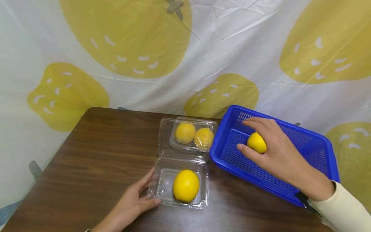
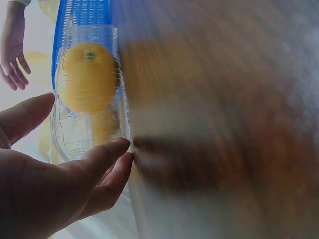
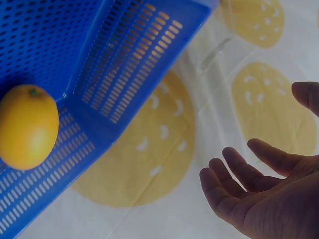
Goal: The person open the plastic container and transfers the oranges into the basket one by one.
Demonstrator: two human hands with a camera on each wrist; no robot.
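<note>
My left hand (image 1: 130, 200) rests at the left side and near corner of an open clear plastic clamshell box (image 1: 162, 174), thumb and fingers spread against its edge. In the box's near half lies one orange (image 1: 186, 186), also seen through the clear wall in the left wrist view (image 2: 89, 77). My right hand (image 1: 272, 148) hovers over a blue plastic basket (image 1: 327, 148), thumb and fingers spread apart. Inside the basket sits another orange (image 1: 256, 143); the right wrist view shows this orange (image 3: 27, 127) apart from the right hand (image 3: 269, 191).
Behind the open box, beside the basket, a clear box with two oranges (image 1: 185, 132) is seen at the opened lid. The dark wooden table (image 1: 110, 154) ends at a white curtain (image 1: 139, 90) printed with yellow fruit. The basket's raised rim surrounds its orange.
</note>
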